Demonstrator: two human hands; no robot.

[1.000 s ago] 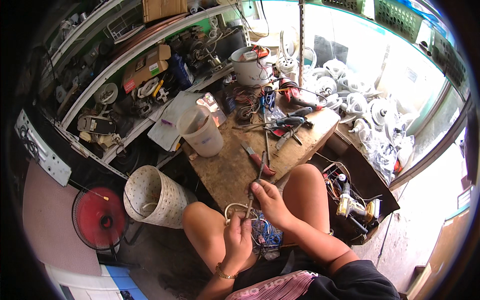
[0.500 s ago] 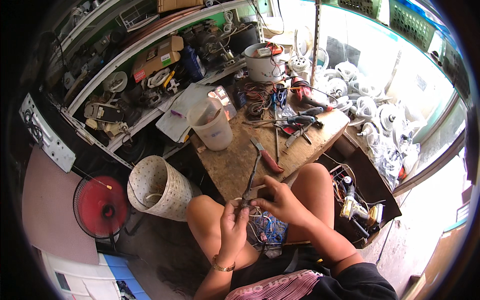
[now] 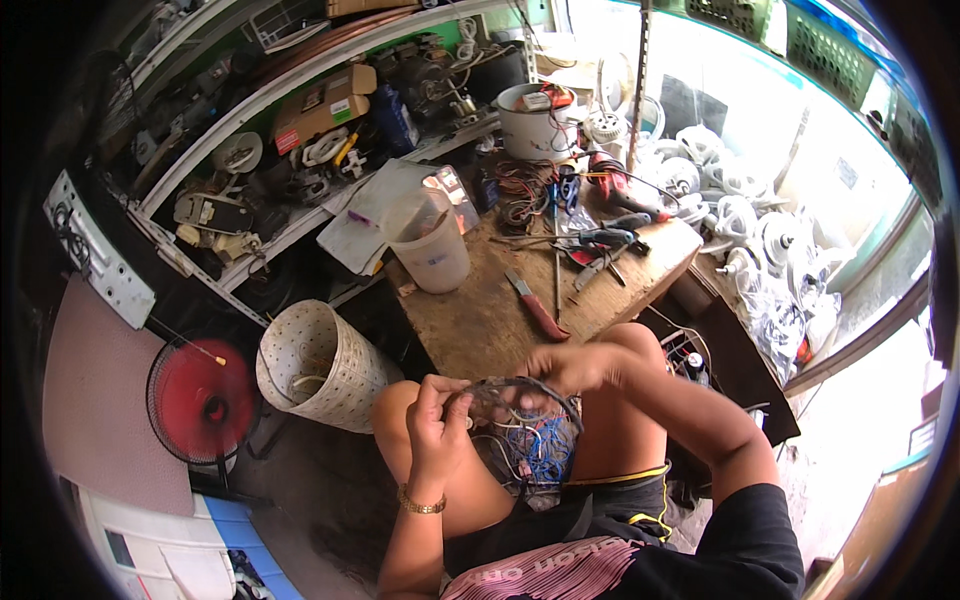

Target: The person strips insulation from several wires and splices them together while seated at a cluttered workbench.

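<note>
My left hand (image 3: 440,410) pinches a dark cable (image 3: 570,405) that arches over my lap. My right hand (image 3: 560,370) is at the cable's upper bend, its fingers blurred and partly hidden, so their hold is unclear. A tangle of blue, white and grey wires (image 3: 540,455) lies between my legs, just below both hands. A red-handled knife (image 3: 545,320) rests on the worn wooden table (image 3: 480,310) in front, near a translucent plastic pitcher (image 3: 430,265) and a pile of pliers and screwdrivers (image 3: 605,250).
A spotted bucket (image 3: 340,390) and red fan (image 3: 200,400) stand left. Cluttered shelves (image 3: 250,220) run along the back. A red power tool (image 3: 610,180) lies on the table. White plastic parts (image 3: 760,240) are heaped by the window. An open box of tools (image 3: 740,370) sits right.
The cable, earlier held upright and fairly straight, is now bent into an arch. My right hand has moved up and rightward with its elbow raised; my left hand has shifted slightly left and up.
</note>
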